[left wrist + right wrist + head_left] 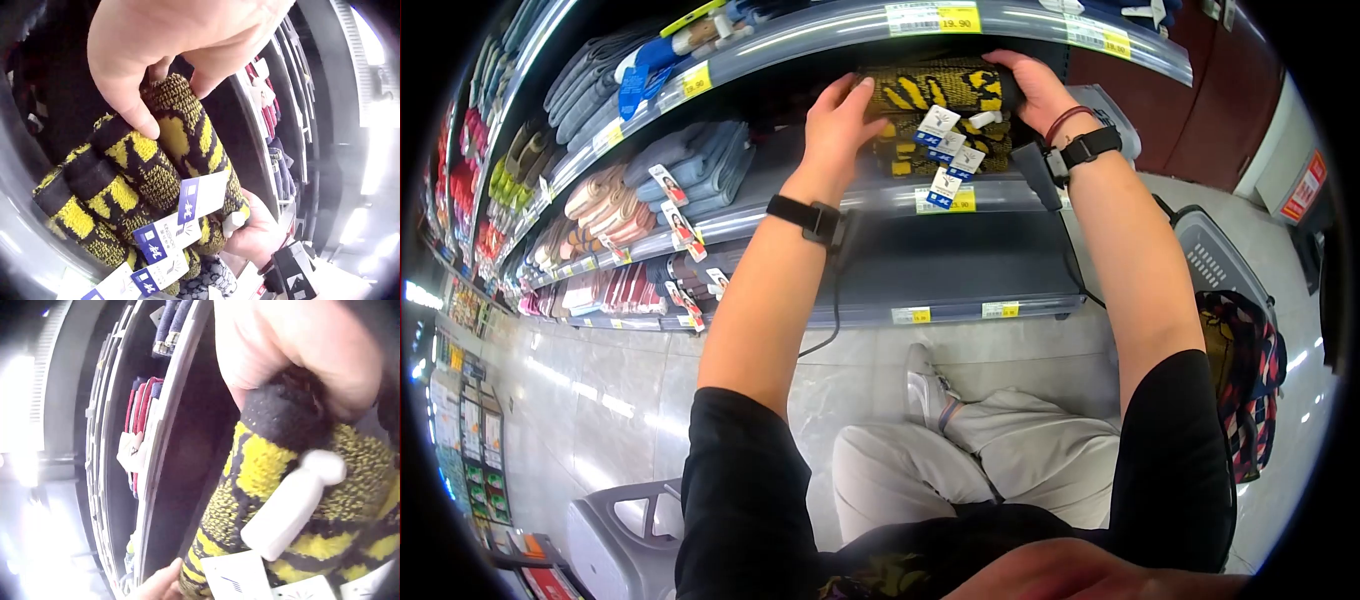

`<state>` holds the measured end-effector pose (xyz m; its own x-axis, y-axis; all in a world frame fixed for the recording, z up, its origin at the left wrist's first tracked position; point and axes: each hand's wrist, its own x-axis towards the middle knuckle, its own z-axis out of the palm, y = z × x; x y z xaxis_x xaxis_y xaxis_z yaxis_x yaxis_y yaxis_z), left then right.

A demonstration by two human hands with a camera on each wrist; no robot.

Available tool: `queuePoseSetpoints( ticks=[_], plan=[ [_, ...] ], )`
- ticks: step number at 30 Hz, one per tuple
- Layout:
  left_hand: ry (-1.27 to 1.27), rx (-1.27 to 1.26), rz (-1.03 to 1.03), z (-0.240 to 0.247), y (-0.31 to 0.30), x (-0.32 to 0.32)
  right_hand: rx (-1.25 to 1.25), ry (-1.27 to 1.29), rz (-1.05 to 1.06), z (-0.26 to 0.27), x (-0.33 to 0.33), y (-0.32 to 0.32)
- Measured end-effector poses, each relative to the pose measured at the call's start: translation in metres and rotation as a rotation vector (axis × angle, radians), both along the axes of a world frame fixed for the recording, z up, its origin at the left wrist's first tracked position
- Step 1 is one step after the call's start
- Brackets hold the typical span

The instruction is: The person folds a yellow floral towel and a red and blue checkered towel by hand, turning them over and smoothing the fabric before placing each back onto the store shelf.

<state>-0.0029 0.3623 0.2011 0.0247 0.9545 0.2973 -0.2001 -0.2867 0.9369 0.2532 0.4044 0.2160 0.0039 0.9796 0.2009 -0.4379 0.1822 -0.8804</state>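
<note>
Several rolled black-and-yellow patterned towels lie stacked on a middle shelf, with white and blue tags hanging at their front. The left hand pinches the near end of the top roll between thumb and fingers. At the opposite end, the right hand grips the same roll, its fingers curled round the black edge. A white plastic fastener sits on the roll beside the right hand.
Folded blue towels and beige ones are left on the shelf. A shelf edge with price labels runs above the hands. A grey basket stands at the right, a grey plastic object at lower left.
</note>
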Motion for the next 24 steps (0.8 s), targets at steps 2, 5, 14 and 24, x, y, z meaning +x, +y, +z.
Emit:
queuePoseSetpoints(
  ticks=[2, 5, 14, 24],
  plan=[
    [0.115, 0.123, 0.201, -0.01, -0.019, 0.004, 0.108, -0.089, -0.265, -0.01, 0.002, -0.026],
    [0.333, 0.406, 0.34, -0.047, -0.084, 0.002, 0.136, -0.306, -0.341, -0.043, 0.024, -0.083],
    [0.45, -0.315, 0.056, -0.269, -0.276, -0.061, -0.002, -0.981, -0.253, -0.06, 0.147, -0.367],
    [0.19, -0.363, 0.084, -0.233, -0.323, -0.028, -0.562, -2.135, -1.011, -0.018, 0.296, -0.448]
  ],
)
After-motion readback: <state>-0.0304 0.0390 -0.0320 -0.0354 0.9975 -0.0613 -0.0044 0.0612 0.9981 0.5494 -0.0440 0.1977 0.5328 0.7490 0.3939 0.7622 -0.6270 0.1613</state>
